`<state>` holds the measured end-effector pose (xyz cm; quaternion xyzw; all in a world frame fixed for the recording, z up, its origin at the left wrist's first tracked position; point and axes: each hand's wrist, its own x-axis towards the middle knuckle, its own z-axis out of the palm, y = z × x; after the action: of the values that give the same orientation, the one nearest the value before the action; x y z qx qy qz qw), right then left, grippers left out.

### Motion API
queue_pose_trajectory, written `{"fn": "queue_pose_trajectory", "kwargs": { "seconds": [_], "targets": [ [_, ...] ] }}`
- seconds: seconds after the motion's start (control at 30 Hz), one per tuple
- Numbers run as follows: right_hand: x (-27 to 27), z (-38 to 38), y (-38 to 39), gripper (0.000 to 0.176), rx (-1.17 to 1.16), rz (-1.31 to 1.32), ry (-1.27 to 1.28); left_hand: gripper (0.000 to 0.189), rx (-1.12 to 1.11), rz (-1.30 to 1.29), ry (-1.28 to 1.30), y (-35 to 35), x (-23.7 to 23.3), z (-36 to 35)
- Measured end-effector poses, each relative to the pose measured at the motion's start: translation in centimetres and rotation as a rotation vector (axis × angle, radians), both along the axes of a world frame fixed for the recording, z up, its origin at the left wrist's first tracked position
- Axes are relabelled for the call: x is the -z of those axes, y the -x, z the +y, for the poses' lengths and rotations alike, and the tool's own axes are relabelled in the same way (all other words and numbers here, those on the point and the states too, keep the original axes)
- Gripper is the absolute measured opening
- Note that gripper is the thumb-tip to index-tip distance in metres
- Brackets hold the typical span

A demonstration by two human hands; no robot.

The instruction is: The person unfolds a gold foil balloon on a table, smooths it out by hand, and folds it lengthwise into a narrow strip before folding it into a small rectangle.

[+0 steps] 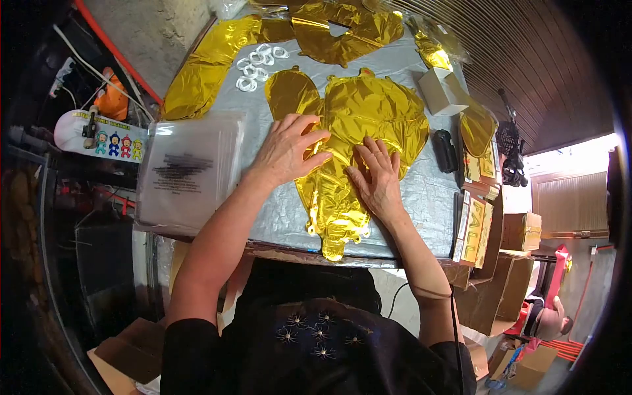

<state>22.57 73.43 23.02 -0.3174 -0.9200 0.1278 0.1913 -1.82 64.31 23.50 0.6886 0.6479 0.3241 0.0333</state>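
A gold foil balloon (pixel 372 105), deflated and wrinkled, lies across the middle of the table with its narrow end towards me. My left hand (pixel 288 151) rests on its left part, the thumb apart from the bent fingers, gripping nothing that I can see. Flat on the foil's middle lies my right hand (pixel 380 184), fingers stretched out. Left of my left hand is a stack of clear plastic bags (pixel 184 168) with dark print. Several white ribbon coils (pixel 257 62) sit beyond it.
More gold foil balloons (pixel 204 69) lie along the table's far side, one a ring-like piece (pixel 349 49). On the right are a white box (pixel 442 92), a black object (pixel 444 150) and printed boxes (pixel 474 227). A skateboard (pixel 99 136) stands at the left. Another person (pixel 550 322) is far right.
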Motion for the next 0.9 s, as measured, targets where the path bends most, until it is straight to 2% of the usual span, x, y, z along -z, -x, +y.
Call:
{"fn": "queue_pose_trajectory", "kwargs": {
  "seconds": [0.17, 0.7, 0.9],
  "targets": [
    [-0.12, -0.05, -0.08, 0.054, 0.001, -0.001, 0.012, 0.038, -0.031, -0.019, -0.108, 0.27, 1.08, 0.51],
    [0.18, 0.09, 0.01, 0.055, 0.014, 0.004, 0.012, 0.034, -0.043, -0.014, -0.058, 0.12, 1.13, 0.46],
    [0.02, -0.05, 0.06, 0.054, 0.015, 0.005, 0.018, 0.038, -0.029, -0.014, -0.084, 0.09, 0.9, 0.38]
  ]
}}
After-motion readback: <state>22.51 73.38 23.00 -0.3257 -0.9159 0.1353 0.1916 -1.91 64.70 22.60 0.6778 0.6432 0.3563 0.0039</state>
